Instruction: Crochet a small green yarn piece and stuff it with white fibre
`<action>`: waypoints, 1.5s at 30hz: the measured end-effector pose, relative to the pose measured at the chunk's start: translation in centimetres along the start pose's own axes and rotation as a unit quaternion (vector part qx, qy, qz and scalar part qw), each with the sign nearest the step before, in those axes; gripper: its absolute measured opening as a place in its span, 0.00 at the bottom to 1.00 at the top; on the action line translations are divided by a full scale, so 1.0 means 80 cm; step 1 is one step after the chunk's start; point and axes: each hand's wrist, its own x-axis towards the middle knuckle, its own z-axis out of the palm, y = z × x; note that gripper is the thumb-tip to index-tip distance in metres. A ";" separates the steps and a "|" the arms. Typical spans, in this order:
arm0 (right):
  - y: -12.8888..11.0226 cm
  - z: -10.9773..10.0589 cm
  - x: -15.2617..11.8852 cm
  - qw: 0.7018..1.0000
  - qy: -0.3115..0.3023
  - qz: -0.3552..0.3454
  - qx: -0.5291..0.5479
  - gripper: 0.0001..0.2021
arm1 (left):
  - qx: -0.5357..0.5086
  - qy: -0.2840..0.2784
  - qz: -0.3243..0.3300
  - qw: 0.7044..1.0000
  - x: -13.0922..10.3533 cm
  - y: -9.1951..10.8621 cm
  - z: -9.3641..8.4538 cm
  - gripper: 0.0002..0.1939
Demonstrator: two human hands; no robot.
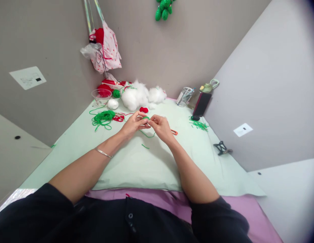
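Note:
Both hands meet over the table around a small green yarn piece [146,117], mostly covered by fingers. My left hand [134,124] is closed on it from the left, thumb on top. The fingertips of my right hand [160,126] pinch it from the right; whether a hook or needle is among them cannot be made out. A green yarn strand [148,136] trails below. Just beyond the fingers lies a small red yarn piece [144,110]. An orange object [174,132] is partly hidden by my right hand. Nearer me lies a short green yarn snippet [145,146].
To the left are loose green yarn [103,118], red yarn [118,117] and a clear plastic tub [101,98]. White stuffing [135,96] lies at the back wall. On the right stand a clear cup [184,97], a phone [202,104], green yarn clippings [199,125] and a black stand [222,148].

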 end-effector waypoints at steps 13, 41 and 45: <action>-0.014 0.026 -0.011 0.992 0.000 -0.026 -0.125 0.04 | 0.027 0.096 -0.006 0.995 0.004 -0.012 -0.005 0.12; -0.026 0.021 -0.016 1.000 0.006 0.005 0.029 0.06 | 0.008 0.070 0.048 0.996 0.008 -0.004 -0.009 0.22; -0.022 0.020 -0.012 0.997 -0.020 0.010 0.073 0.07 | -0.011 0.073 0.072 0.995 0.002 0.005 -0.003 0.20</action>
